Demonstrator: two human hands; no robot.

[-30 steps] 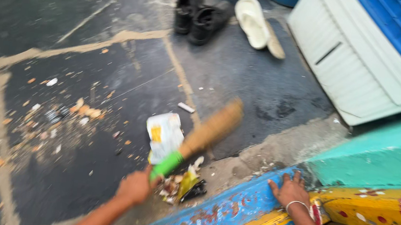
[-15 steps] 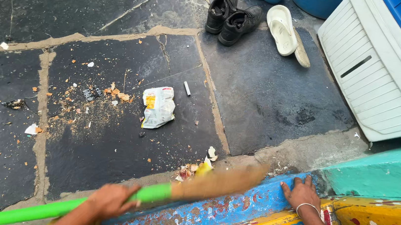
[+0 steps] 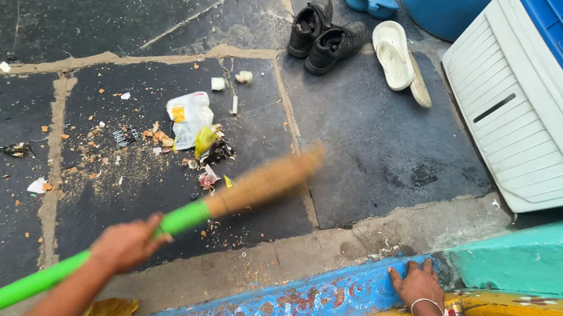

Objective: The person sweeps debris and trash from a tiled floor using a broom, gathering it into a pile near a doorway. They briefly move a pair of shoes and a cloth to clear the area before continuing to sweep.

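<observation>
- We are mid-sweep: our left hand [image 3: 124, 245] grips the green handle of the broom [image 3: 221, 199], fingers wrapped tight about the shaft, its straw head blurred with motion above the dark stone floor [image 3: 380, 147].
- Our right hand [image 3: 416, 284], a bangle at the wrist, lies flat with fingers spread on the blue painted ledge [image 3: 294, 306], bracing us and holding nothing.
- The litter [image 3: 190, 131] lies just beyond the broom head on the slab: a crumpled white-and-yellow wrapper, a yellow scrap, dark bits, with orange crumbs scattered to its left and small white pieces farther up.
- We judge the gathering only partly done; a further stroke would need the bristles set down behind the loose crumbs and drawn toward the main heap.
- Black shoes [image 3: 326, 34], a pale sandal [image 3: 393, 55] and a white-and-blue slatted cabinet [image 3: 538, 101] stand well apart from the sweepings.
</observation>
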